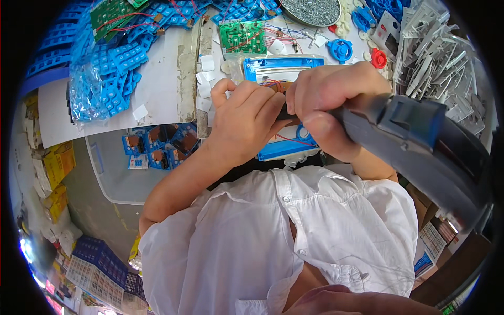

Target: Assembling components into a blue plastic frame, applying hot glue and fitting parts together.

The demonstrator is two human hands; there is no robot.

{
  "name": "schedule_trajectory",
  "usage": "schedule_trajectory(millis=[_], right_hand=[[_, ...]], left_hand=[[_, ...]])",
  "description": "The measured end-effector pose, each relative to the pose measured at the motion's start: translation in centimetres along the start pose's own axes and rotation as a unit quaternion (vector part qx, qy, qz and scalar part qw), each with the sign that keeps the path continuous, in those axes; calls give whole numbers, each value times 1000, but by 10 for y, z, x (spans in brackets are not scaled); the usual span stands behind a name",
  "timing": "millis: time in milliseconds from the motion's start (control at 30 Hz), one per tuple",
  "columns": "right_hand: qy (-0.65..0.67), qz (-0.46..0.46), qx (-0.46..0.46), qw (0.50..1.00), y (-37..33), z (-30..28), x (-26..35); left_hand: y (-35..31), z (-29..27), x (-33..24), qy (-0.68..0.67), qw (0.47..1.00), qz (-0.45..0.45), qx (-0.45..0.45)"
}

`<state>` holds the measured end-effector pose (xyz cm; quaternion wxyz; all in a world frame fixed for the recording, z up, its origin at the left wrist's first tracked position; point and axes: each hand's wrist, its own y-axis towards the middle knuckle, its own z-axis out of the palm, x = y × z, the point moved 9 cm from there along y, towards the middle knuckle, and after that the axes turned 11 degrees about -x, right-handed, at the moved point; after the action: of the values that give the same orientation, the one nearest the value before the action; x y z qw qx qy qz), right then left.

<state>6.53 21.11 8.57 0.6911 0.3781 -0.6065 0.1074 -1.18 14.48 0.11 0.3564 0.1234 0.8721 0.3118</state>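
Note:
In front of me lies a blue and white plastic casing (283,152), with red wires and a brown board partly visible inside it. My right hand (338,105) is wrapped around a dark handheld power tool (415,139), which looks like an electric screwdriver; its body runs off toward the lower right. Its tip points into the casing and is hidden behind my fingers. Over the casing's left part, my left hand (241,118) is closed with curled fingers next to the tool's front end. What those fingers pinch is hidden.
Blue keypad pieces (126,58) pile up at the left, near a green circuit board (243,38). A dish of screws (312,9) stands at the back. Blue (340,50) and red (378,58) round parts lie rightward, beside heaped silvery strips (433,50). A clear bin (113,189) sits below left.

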Motion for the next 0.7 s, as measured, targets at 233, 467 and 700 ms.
schedule_trajectory(millis=[233,467,700], right_hand=[[3,45,-16,999,0,-12,-12],[-40,-105,-195,974,-6,-87,44],[-464,-204,-174,844,-64,-61,57]], left_hand=[[0,2,5,27,999,-9,37],[10,10,11,-34,995,-26,93],[8,9,48,-151,952,-267,-7]])
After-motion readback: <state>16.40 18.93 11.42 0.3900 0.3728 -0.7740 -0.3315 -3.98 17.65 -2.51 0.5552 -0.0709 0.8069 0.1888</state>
